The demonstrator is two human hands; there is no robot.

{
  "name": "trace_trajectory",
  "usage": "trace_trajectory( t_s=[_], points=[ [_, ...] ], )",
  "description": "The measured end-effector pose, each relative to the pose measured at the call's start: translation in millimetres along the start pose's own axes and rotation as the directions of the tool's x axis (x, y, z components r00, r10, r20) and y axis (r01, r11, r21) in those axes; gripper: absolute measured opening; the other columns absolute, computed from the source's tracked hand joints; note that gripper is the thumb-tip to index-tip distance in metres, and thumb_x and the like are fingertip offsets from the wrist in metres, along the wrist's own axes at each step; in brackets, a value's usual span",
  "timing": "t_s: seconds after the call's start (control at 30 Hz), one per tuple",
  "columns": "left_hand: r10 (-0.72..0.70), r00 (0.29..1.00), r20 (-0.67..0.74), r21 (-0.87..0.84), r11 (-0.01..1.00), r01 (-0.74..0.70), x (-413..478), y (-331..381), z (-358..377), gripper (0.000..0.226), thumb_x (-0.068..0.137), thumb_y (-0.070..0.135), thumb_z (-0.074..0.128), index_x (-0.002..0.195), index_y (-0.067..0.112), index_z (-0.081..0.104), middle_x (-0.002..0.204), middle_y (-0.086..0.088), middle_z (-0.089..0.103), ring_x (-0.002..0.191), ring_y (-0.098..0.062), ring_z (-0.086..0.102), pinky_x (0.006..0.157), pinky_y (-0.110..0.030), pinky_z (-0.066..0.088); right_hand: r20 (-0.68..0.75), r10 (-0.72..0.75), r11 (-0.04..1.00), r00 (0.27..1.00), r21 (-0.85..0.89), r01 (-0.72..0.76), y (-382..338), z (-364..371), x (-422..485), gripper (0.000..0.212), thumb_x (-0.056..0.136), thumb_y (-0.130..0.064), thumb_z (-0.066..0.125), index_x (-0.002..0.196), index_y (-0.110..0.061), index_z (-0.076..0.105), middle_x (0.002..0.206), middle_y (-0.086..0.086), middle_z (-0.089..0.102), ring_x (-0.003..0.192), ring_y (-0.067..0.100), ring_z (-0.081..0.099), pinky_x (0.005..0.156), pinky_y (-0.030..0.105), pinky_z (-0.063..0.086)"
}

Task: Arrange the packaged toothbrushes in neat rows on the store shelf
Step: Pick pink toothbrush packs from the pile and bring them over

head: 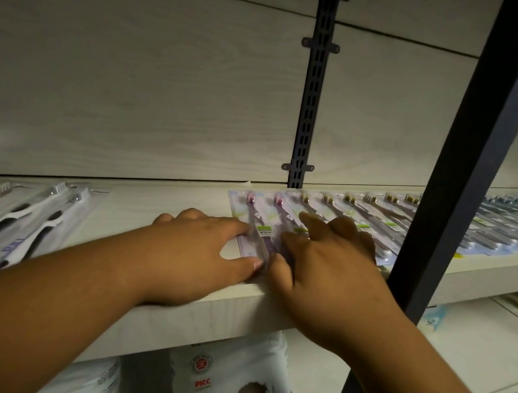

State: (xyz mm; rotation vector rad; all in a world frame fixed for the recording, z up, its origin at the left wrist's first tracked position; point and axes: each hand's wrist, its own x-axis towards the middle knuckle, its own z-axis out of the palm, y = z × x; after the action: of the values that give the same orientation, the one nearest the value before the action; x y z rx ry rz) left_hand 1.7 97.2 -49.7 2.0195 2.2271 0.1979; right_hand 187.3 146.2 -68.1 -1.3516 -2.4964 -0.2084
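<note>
Red "PICC" lettering [202, 384] marks the white package [228, 382] below the shelf [238, 304].

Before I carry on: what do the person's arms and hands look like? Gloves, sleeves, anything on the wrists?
Both are bare: the left hand and right hand wear no gloves, rings, watch or bands. No sleeves show on either forearm up to the frame edge. Nails are short and unpainted.

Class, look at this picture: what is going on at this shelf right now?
A person is tidying packaged toothbrushes on a store shelf. The left hand and right hand press flat on the pink toothbrush packs at the left end of a row. More packs run to the right; a looser pile lies at left.
</note>
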Motion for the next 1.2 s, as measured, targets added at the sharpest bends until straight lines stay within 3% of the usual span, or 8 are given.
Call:
trace_trajectory(
  t_s=[0.33,0.4,0.5,0.6,0.7,0.87,1.0,1.2],
  points=[
    [0.047,0.916,-0.399,-0.259,0.952,-0.162,-45,-27,-22,0.077,0.074,0.089,0.038,0.145,0.059,0.029,0.151,0.035,0.032,0.130,0.015,0.036,0.109,-0.026,0.034,-0.176,-0.080,0.963,0.981,0.241,0.122,8,5,-5,0.075,0.087,-0.075,0.015,0.156,-0.046,0.020,0.165,-0.010,0.023,0.150,0.022,0.019,0.118,0.053,0.025],
    [0.017,0.834,-0.552,-0.302,0.928,-0.219,-80,-67,-51,0.065,0.078,0.085,0.044,0.138,0.061,0.038,0.146,0.037,0.039,0.123,0.022,0.040,0.102,-0.020,0.036,-0.253,-0.123,0.886,0.960,0.408,0.221,4,-4,-3,0.074,0.089,-0.079,0.018,0.156,-0.046,0.025,0.162,-0.012,0.031,0.148,0.020,0.029,0.116,0.055,0.029],
    [-0.160,0.776,-0.610,-0.402,0.906,-0.129,-146,-217,-96,0.032,0.103,0.034,0.045,0.132,0.044,0.055,0.138,0.026,0.056,0.127,0.002,0.052,0.100,-0.029,0.044,-0.358,-0.239,0.703,0.903,0.578,0.415,-24,-16,4,0.065,0.092,-0.080,0.026,0.152,-0.055,0.026,0.157,-0.020,0.038,0.142,0.017,0.042,0.109,0.059,0.039],
    [-0.304,0.676,-0.671,-0.493,0.864,-0.100,-251,-377,-128,0.037,0.099,0.034,0.042,0.113,0.059,0.065,0.114,0.038,0.065,0.103,0.013,0.060,0.101,-0.041,0.044,-0.426,-0.361,0.546,0.830,0.625,0.558,-79,-24,10,0.062,0.092,-0.079,0.026,0.150,-0.057,0.029,0.153,-0.027,0.040,0.139,0.001,0.042,0.107,0.045,0.041],
    [-0.438,0.543,-0.717,-0.562,0.824,-0.078,-317,-312,-108,0.034,0.101,0.046,0.039,0.125,0.042,0.064,0.130,0.021,0.065,0.112,0.007,0.063,0.090,-0.023,0.055,-0.480,-0.464,0.429,0.744,0.614,0.663,-137,-28,12,0.069,0.092,-0.080,0.022,0.152,-0.049,0.035,0.152,-0.030,0.042,0.139,-0.010,0.037,0.109,0.033,0.036],
    [-0.422,0.607,-0.673,-0.600,0.792,-0.114,-356,-305,-98,0.047,0.093,0.062,0.047,0.129,0.035,0.062,0.136,0.010,0.064,0.126,-0.009,0.059,0.103,-0.037,0.044,-0.498,-0.519,0.164,0.695,0.740,0.653,-232,-25,8,0.073,0.091,-0.080,0.031,0.145,-0.034,0.052,0.147,-0.020,0.053,0.141,0.007,0.045,0.116,0.050,0.033],
    [-0.310,0.664,-0.680,-0.546,0.819,-0.177,-378,-348,-99,0.070,0.080,0.076,0.055,0.136,0.034,0.057,0.141,0.009,0.060,0.133,-0.012,0.053,0.107,-0.045,0.037,-0.517,-0.500,0.038,0.694,0.788,0.614,-305,-29,3,0.059,0.098,-0.068,0.034,0.139,-0.032,0.054,0.146,-0.015,0.057,0.142,0.008,0.045,0.119,0.046,0.030],
    [-0.158,0.716,-0.680,-0.496,0.818,-0.291,-387,-416,-103,0.066,0.083,0.077,0.051,0.135,0.037,0.057,0.143,0.008,0.058,0.136,-0.015,0.050,0.109,-0.047,0.036,-0.472,-0.497,0.151,0.729,0.780,0.608,-391,-27,-6,0.048,0.102,-0.061,0.027,0.140,-0.041,0.050,0.147,-0.018,0.054,0.142,0.006,0.044,0.118,0.046,0.032]
  ],
)
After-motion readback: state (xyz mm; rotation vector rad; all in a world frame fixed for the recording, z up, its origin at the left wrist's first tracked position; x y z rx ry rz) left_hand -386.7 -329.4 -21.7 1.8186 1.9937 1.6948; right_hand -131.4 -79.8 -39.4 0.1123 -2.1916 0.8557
